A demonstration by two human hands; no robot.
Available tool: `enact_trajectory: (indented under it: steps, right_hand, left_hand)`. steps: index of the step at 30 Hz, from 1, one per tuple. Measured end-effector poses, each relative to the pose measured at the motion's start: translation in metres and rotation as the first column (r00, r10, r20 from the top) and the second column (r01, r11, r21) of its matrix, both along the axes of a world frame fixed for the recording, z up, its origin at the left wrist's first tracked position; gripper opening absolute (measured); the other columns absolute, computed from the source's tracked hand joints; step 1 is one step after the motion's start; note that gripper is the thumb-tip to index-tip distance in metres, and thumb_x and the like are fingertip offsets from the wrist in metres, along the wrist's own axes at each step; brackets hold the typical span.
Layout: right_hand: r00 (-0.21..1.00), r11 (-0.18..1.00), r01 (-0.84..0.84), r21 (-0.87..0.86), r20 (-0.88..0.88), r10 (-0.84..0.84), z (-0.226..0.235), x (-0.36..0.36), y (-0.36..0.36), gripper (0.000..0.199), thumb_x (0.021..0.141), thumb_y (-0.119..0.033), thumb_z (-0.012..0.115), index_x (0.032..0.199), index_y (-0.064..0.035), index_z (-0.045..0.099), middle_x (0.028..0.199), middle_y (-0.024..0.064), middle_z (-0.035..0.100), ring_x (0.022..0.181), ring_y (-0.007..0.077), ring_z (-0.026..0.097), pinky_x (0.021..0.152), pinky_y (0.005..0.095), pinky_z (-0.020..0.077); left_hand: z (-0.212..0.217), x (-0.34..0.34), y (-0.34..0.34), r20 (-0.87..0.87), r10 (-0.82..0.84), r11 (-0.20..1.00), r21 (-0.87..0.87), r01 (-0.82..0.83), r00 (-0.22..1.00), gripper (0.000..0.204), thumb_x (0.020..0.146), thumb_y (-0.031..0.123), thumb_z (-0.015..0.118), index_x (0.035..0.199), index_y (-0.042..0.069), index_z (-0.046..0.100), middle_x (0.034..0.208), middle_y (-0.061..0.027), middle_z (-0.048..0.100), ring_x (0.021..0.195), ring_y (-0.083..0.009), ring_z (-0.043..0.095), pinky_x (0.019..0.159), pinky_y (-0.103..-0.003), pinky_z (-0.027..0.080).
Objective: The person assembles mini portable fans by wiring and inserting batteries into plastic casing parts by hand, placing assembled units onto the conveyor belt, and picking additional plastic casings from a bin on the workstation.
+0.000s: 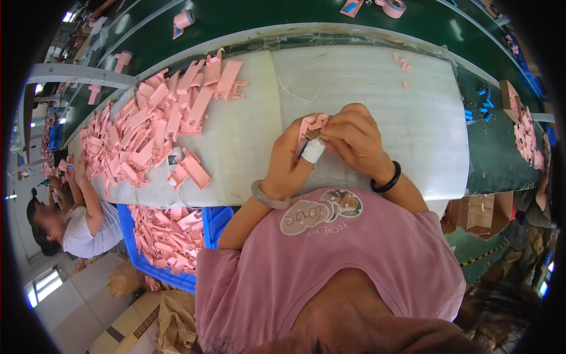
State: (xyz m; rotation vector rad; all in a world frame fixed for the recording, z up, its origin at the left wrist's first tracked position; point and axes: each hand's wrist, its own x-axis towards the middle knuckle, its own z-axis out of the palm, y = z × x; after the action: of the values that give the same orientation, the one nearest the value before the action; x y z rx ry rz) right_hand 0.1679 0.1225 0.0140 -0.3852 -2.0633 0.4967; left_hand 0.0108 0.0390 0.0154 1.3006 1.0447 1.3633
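Note:
Both hands meet above the padded white work surface (377,76), right in front of my chest. My left hand (287,154) is closed around a pink plastic part (313,123), with a white wrapping (312,151) on its thumb. At the same part, the fingers of my right hand (358,137) are pinched together against its right end. Whatever small piece lies between those right fingertips is hidden. To the left spreads a large heap of pink plastic parts (153,118), and a couple of them (190,170) lie nearest my left hand.
Several tiny pink pieces (404,66) lie at the far right of the surface. A blue bin (139,259) full of pink parts stands at lower left. Beyond runs a green conveyor (247,20). Blue pieces (486,105) lie at right. Another person (88,230) works at left.

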Motion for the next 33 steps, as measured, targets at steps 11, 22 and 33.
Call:
enact_trajectory:
  steps: [11, 22, 33]
  right_hand:
    - [1.000, 0.999, 0.027, 0.031, -0.014, -0.026, -0.006, -0.003, -0.003, 0.025, 0.066, -0.004, 0.073, 0.089, -0.0087, 0.063, 0.085, 0.0024, 0.061, 0.074, 0.0233, 0.054, 0.068, 0.0328, 0.0439]
    - [0.995, 0.994, 0.074, 0.077, 0.063, -0.079, -0.004, -0.005, -0.005, 0.029, 0.064, -0.001, 0.070, 0.091, -0.0052, 0.060, 0.086, 0.0045, 0.059, 0.077, 0.0268, 0.056, 0.069, 0.0359, 0.0460]
    - [1.000, 0.997, 0.000, 0.073, -0.019, 0.001, -0.007, -0.005, -0.005, 0.023, 0.068, -0.001, 0.069, 0.089, -0.0043, 0.060, 0.092, 0.0053, 0.064, 0.081, 0.0265, 0.059, 0.072, 0.0347, 0.0497]
  left_hand:
    - [0.000, 0.000, -0.002, -0.046, 0.014, 0.996, -0.083, -0.018, 0.999, 0.040, 0.098, 0.021, 0.047, 0.130, -0.001, 0.045, 0.086, -0.0022, 0.057, 0.056, -0.0058, 0.044, 0.048, -0.020, 0.036]
    - [-0.002, 0.005, 0.004, -0.057, 0.103, 0.977, -0.180, -0.111, 0.993, 0.030, 0.095, 0.016, 0.052, 0.120, 0.001, 0.057, 0.069, 0.0002, 0.055, 0.052, -0.0038, 0.043, 0.045, -0.021, 0.036]
    - [0.005, 0.006, 0.000, 0.065, 0.024, 0.972, -0.236, -0.008, 0.998, 0.034, 0.096, 0.018, 0.051, 0.126, 0.000, 0.051, 0.082, -0.0035, 0.060, 0.054, -0.0054, 0.047, 0.046, -0.020, 0.039]
